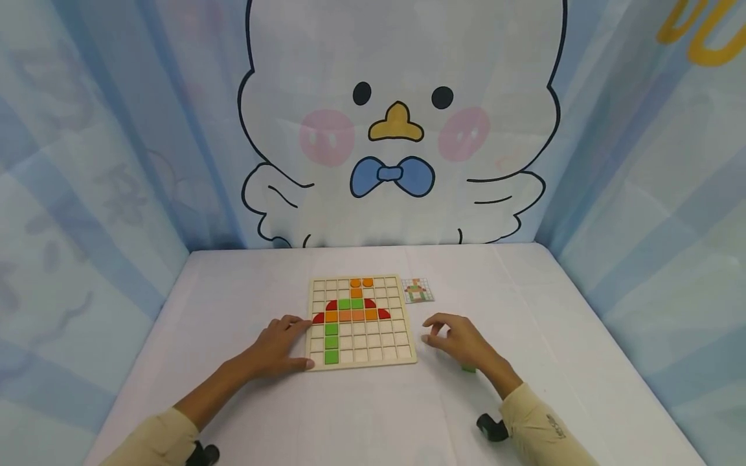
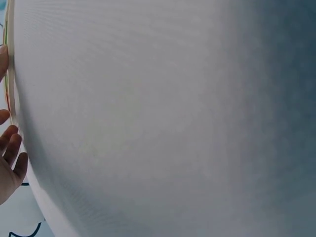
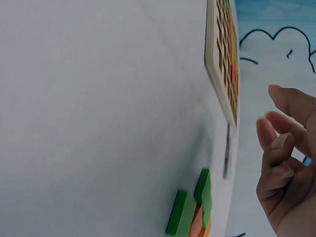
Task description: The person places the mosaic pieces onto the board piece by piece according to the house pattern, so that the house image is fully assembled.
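Observation:
A wooden grid board (image 1: 373, 355) lies on the white table, with coloured pieces in some of its squares. Two orange round pieces (image 1: 361, 283) are at its far side, above orange, green and red pieces; a column of green squares (image 1: 331, 343) runs down the near left. My left hand (image 1: 280, 348) rests against the board's left edge, thumb at the near corner. To the right of the board, my right hand (image 1: 460, 340) hovers with thumb and fingers bent and apart, nothing between them. In the right wrist view, green blocks (image 3: 180, 215) and orange ones lie below the hand (image 3: 291, 163).
A small picture card (image 1: 418, 290) lies beside the board's far right corner. In the head view my right wrist mostly hides the loose blocks. Printed curtains (image 1: 396, 213) stand behind the table and at both sides.

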A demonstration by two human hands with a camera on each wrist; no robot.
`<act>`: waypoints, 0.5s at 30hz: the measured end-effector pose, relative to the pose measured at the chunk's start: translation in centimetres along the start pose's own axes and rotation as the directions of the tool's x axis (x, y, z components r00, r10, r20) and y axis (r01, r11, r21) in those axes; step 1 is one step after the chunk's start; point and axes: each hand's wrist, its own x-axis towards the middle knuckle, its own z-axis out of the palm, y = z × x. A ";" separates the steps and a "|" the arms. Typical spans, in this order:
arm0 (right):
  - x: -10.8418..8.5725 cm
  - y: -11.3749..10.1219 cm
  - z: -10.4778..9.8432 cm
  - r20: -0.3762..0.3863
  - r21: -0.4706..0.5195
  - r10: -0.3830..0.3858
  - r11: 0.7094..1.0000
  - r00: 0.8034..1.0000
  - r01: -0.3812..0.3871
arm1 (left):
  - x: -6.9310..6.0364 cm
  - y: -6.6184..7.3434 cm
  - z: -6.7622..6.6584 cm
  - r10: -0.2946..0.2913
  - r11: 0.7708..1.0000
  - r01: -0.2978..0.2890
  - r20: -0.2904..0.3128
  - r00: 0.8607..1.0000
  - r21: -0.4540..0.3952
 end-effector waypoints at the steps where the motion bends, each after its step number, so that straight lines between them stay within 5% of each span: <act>1: -0.1 0.7 -0.4 -0.009 -0.010 0.013 1.000 1.000 -0.013 | 0.0 0.0 0.0 0.004 1.000 -0.004 -0.003 1.000 -0.002; 8: -0.7 3.9 -2.3 -0.028 -0.024 0.084 0.996 0.996 -0.085 | 0.1 -0.2 0.1 0.018 1.000 -0.018 -0.012 1.000 -0.011; 15: -0.7 5.7 -2.7 -0.078 -0.037 0.040 0.998 0.996 -0.043 | 0.1 -0.2 0.1 0.019 1.000 -0.019 -0.012 1.000 -0.017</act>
